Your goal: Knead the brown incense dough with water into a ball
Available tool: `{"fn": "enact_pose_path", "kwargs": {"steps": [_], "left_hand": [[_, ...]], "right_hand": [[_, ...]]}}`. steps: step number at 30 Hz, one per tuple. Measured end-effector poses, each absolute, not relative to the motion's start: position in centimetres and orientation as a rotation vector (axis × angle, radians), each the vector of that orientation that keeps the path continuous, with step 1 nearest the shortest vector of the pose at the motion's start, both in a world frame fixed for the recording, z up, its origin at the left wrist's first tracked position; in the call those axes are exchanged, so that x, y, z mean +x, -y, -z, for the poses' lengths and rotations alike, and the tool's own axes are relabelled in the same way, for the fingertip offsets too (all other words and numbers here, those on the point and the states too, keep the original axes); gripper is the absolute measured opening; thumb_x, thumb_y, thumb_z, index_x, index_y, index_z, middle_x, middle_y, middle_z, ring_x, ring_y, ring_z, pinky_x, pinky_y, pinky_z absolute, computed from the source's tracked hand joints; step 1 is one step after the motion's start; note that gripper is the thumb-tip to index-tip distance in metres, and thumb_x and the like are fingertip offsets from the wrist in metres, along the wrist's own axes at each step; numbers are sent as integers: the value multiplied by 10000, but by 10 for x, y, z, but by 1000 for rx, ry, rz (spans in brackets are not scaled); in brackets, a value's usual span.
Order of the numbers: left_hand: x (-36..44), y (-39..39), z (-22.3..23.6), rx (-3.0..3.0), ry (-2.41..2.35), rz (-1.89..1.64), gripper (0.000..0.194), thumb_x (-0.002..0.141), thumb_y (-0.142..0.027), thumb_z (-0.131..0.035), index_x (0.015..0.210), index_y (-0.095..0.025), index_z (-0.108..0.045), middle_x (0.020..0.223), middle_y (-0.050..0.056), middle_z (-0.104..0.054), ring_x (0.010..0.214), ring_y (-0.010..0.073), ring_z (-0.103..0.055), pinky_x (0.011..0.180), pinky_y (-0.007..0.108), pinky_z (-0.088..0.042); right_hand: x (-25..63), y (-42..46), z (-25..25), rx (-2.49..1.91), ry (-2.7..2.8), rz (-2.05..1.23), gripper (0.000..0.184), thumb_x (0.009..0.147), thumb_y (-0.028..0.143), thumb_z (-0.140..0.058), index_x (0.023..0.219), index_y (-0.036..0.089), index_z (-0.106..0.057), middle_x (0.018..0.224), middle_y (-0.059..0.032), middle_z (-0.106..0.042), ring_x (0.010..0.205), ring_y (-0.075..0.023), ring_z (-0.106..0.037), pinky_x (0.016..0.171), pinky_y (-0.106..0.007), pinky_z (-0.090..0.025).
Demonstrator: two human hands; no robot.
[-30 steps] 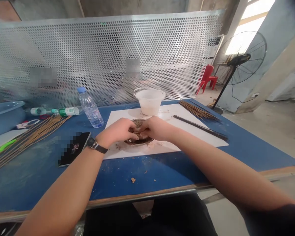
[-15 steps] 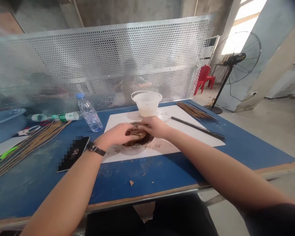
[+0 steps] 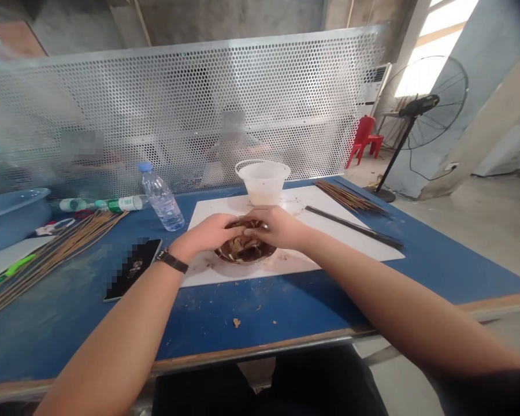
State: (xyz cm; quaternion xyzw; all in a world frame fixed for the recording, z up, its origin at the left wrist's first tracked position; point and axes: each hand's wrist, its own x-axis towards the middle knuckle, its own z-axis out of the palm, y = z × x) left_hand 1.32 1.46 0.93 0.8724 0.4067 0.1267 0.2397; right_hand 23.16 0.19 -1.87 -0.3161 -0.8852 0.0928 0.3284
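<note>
1. One round, shiny bowl (image 3: 245, 263) of brown, clumpy material (image 3: 248, 248) was placed below the fingers of the left hand (image 3: 208, 234) and right hand (image 3: 281, 227).
2. Fingers were brought nearly together; any grip cannot be told.
3. One translucent white plastic bucket (image 3: 265, 182) was set farther away.

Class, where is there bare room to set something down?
Bare tabletop shows right of the white board and at the near-left corner, outside the left forearm. Crowded: behind it, phone, bottle, sticks and basin; at the bowl, left hand and right hand.
</note>
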Motion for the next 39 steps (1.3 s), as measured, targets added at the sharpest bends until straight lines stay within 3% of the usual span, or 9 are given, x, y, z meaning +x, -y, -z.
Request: {"fn": "enact_pose_path", "kwargs": {"steps": [6, 12, 17, 20, 24, 28, 30, 33, 39], "left_hand": [[5, -7, -24, 2538, -1242, -306, 304, 849, -471, -665, 1014, -238, -766, 1013, 47, -779, 865, 243, -691, 712, 311, -475], [7, -17, -17, 2611, -1240, -151, 200, 790, -339, -686, 927, -257, -807, 878, 27, -785, 764, 229, -668, 674, 313, -439], [18, -36, 0, 2742, -1350, -186, 261, 849, -254, -582, 940, -239, -827, 935, 87, -799, 844, 274, -688, 734, 341, -447], [16, -33, 2, 2756, -1270, -240, 278, 876, -268, -570, 1003, -233, -814, 1020, 85, -797, 926, 278, -700, 784, 339, -470], [7, -24, -5, 2591, -1174, -296, 311, 907, -356, -582, 1125, -243, -772, 1158, 48, -773, 1021, 257, -697, 853, 324, -502], [2, -19, -16, 2471, -1131, -248, 533, 770, -416, -759, 1276, -263, -697, 1267, 33, -730, 1098, 262, -676, 900, 315, -506], [2, -18, -19, 2487, -1146, -222, 539, 720, -434, -797, 1224, -261, -717, 1234, 35, -736, 1068, 264, -677, 867, 310, -503], [3, -15, -20, 2512, -1162, -120, 358, 738, -482, -761, 997, -235, -769, 1025, 30, -764, 896, 237, -681, 737, 297, -477], [10, -15, -13, 2469, -1158, -44, 195, 688, -382, -773, 756, -209, -715, 748, -3, -707, 678, 183, -612, 591, 285, -393]], "right_hand": [[222, 6, 15, -1061, 2358, -257, 172, 811, 147, -743, 971, 189, -792, 880, -54, -698, 798, -190, -607, 701, -296, -432], [205, 7, 14, -1358, 2413, -192, 148, 835, 131, -660, 843, 189, -796, 794, -73, -737, 705, -208, -608, 610, -312, -374], [198, -19, 19, -1591, 2462, -91, 136, 822, 114, -672, 799, 147, -802, 738, -149, -734, 682, -265, -630, 628, -347, -367], [202, -19, 20, -1529, 2481, -102, 178, 876, 151, -636, 774, 156, -781, 770, -140, -744, 695, -251, -636, 636, -340, -377], [218, -9, 18, -1345, 2428, -275, 157, 880, 167, -636, 909, 191, -789, 918, -87, -778, 811, -232, -661, 709, -320, -440], [238, -6, 11, -1143, 2365, -674, 375, 785, 115, -701, 1144, 212, -755, 1108, -51, -775, 953, -225, -690, 805, -313, -504], [244, -4, 5, -1103, 2370, -832, 322, 774, 174, -744, 1091, 218, -776, 1074, -37, -784, 929, -215, -698, 795, -307, -513], [243, 5, -3, -1208, 2349, -817, 130, 793, 296, -754, 879, 206, -791, 856, -25, -780, 767, -189, -672, 678, -295, -488], [219, 23, -5, -1406, 2427, -549, 66, 734, 218, -738, 718, 199, -677, 706, 7, -691, 652, -152, -570, 567, -272, -370]]}}
